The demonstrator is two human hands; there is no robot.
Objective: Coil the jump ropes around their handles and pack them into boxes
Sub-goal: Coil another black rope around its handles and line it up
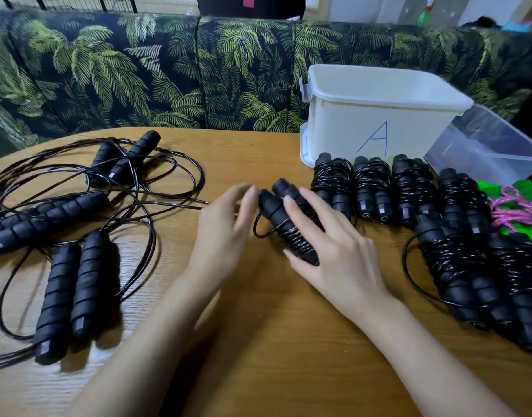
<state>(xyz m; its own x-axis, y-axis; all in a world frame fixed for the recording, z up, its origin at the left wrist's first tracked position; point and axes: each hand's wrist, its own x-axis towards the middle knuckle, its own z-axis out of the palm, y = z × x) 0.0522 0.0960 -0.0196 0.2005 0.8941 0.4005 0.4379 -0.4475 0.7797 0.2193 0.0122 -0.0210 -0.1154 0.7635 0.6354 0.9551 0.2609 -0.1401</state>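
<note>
From where I stand, the person's 2 bare forearms reach out over the wooden table (pixel 273 341).

On the person's left lie the loose ropes (pixel 72 290): 3 pairs of black foam handles with their thin black cords tangled in wide loops across the tabletop.

On the right, near the edge, sit the coiled ropes (pixel 457 266), their cords wound tightly round paired handles.

In the middle, the right hand (pixel 340 251) grasps the bundle (pixel 273 209). This is a pair of black handles with cord wound round the lower part. The fingers lie over the top and the thumb is tucked in below. The bundle is tilted, its top end pointing away and to the left, and a small loop of slack cord sticks out on its left side.

The left hand (pixel 225 227) is just beside that top end. Its fingertips are blurred, so I cannot tell whether they pinch anything.

Farther back, 4 more wound ropes (pixel 373 188) stand in a row. At its right end is a green rope (pixel 517 197) with pink cord.

Just behind the row is a white box (pixel 364 115) marked with a blue A. A clear box (pixel 484 145) leans beside it.

A palm-print sofa (pixel 138 73) runs along the back.
</note>
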